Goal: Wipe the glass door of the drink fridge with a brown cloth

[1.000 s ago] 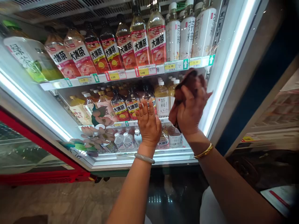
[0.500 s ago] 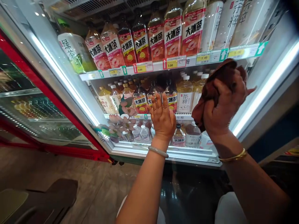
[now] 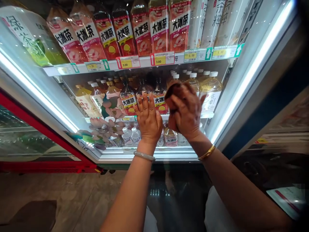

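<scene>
My left hand (image 3: pixel 148 120) lies flat and open against the glass door (image 3: pixel 43 83) of a drinks fridge, fingers stretched upward at the height of the middle shelf. Right beside it, my right hand (image 3: pixel 185 114) is closed around a crumpled dark brown cloth (image 3: pixel 173 88) and presses it to the same glass. Behind the glass stand rows of iced tea bottles (image 3: pixel 159 25) with red labels and paler tea bottles (image 3: pixel 212 91).
Price tags (image 3: pixel 127 62) line the shelf edges. Lit strips run down the fridge frame on the left (image 3: pixel 36 93) and right (image 3: pixel 251 71). A red-framed cooler (image 3: pixel 36 145) stands to the left. The floor (image 3: pixel 72 199) is brown tile, with a dark panel (image 3: pixel 178 193) below the door.
My right hand with the cloth has moved down and to the left across the glass, from the upper shelf's edge to beside my left hand. My left hand has stayed flat on the glass.
</scene>
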Action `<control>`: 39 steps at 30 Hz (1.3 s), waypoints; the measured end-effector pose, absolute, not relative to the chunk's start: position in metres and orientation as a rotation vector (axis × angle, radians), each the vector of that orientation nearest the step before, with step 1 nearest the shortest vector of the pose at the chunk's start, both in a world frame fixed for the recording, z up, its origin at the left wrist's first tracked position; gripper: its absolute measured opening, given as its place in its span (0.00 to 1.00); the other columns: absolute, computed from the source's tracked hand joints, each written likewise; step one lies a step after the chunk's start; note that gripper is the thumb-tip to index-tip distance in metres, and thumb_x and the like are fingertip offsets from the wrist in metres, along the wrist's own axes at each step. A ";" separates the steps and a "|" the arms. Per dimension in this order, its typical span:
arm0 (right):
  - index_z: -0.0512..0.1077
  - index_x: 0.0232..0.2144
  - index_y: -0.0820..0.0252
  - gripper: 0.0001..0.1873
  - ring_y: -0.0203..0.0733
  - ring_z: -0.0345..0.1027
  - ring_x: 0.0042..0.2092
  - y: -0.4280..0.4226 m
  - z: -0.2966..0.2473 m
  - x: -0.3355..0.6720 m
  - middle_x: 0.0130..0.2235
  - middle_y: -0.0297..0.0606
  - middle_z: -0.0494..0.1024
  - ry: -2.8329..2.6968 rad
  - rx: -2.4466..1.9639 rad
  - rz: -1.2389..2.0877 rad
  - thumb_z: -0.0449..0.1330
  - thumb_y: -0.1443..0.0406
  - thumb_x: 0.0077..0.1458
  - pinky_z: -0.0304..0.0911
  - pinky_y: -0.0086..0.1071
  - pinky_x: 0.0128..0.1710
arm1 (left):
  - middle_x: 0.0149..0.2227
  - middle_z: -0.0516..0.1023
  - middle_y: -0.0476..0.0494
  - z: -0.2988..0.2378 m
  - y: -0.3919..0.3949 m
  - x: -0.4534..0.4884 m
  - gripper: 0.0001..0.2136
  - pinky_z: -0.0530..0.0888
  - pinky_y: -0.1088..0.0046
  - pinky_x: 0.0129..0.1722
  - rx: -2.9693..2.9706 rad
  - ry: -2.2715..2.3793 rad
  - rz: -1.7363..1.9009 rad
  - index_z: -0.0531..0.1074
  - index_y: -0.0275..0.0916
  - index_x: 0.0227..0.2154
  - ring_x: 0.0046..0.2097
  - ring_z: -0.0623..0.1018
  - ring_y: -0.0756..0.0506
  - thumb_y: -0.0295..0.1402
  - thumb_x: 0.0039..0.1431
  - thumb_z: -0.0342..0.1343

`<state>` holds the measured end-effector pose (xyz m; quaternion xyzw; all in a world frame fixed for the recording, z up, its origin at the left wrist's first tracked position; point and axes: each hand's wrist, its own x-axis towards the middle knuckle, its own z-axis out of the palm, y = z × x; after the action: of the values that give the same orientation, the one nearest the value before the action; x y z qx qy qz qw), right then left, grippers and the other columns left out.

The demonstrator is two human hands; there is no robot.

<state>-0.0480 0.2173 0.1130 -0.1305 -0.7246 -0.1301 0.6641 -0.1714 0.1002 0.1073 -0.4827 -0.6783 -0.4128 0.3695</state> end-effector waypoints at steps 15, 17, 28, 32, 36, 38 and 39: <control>0.68 0.62 0.41 0.23 0.42 0.48 0.75 0.200 0.090 -0.060 0.68 0.31 0.68 -1.814 -0.129 -0.313 0.56 0.65 0.67 0.34 0.51 0.77 | 0.76 0.49 0.38 0.104 0.100 -0.179 0.32 0.40 0.53 0.76 -1.255 -1.715 -1.127 0.52 0.37 0.73 0.77 0.43 0.42 0.31 0.66 0.46; 0.69 0.61 0.42 0.24 0.47 0.51 0.74 0.216 0.101 -0.042 0.68 0.33 0.67 -1.790 -0.171 -0.302 0.56 0.67 0.65 0.35 0.58 0.76 | 0.76 0.46 0.40 0.106 0.102 -0.176 0.33 0.38 0.52 0.76 -1.242 -1.718 -1.121 0.52 0.39 0.73 0.78 0.42 0.41 0.29 0.66 0.45; 0.67 0.63 0.42 0.24 0.46 0.43 0.76 0.200 0.118 -0.068 0.71 0.33 0.62 -1.818 -0.168 -0.210 0.53 0.66 0.68 0.34 0.59 0.76 | 0.77 0.43 0.38 0.102 0.107 -0.174 0.33 0.38 0.53 0.76 -1.213 -1.722 -1.158 0.51 0.35 0.74 0.77 0.39 0.42 0.31 0.66 0.46; 0.70 0.61 0.40 0.21 0.42 0.47 0.75 0.197 0.094 -0.071 0.68 0.31 0.68 -1.835 -0.103 -0.187 0.55 0.63 0.69 0.32 0.52 0.78 | 0.76 0.46 0.37 0.100 0.103 -0.183 0.33 0.33 0.52 0.75 -1.235 -1.739 -1.167 0.51 0.34 0.73 0.77 0.38 0.41 0.33 0.66 0.46; 0.72 0.60 0.43 0.22 0.44 0.45 0.76 0.209 0.120 -0.047 0.69 0.33 0.67 -1.770 -0.328 -0.143 0.51 0.67 0.70 0.31 0.57 0.77 | 0.77 0.40 0.39 0.107 0.102 -0.178 0.33 0.30 0.49 0.75 -1.321 -1.736 -1.189 0.51 0.35 0.73 0.77 0.35 0.38 0.42 0.70 0.45; 0.69 0.63 0.48 0.25 0.43 0.36 0.78 0.209 0.140 -0.039 0.71 0.35 0.62 -1.743 -0.570 -0.088 0.48 0.71 0.69 0.30 0.57 0.77 | 0.77 0.38 0.42 0.111 0.106 -0.168 0.35 0.31 0.51 0.75 -1.383 -1.703 -1.208 0.50 0.36 0.74 0.77 0.35 0.38 0.48 0.71 0.44; 0.69 0.64 0.49 0.25 0.42 0.34 0.78 0.208 0.147 -0.037 0.72 0.35 0.61 -1.714 -0.656 -0.098 0.48 0.71 0.69 0.31 0.54 0.78 | 0.77 0.37 0.45 0.112 0.109 -0.162 0.36 0.32 0.53 0.76 -1.419 -1.681 -1.212 0.49 0.37 0.74 0.77 0.36 0.38 0.51 0.71 0.43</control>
<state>-0.0369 0.2076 0.1472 -0.2839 -0.7415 -0.0423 0.6065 -0.1623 0.1094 0.1123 -0.5373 -0.6364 -0.4587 0.3096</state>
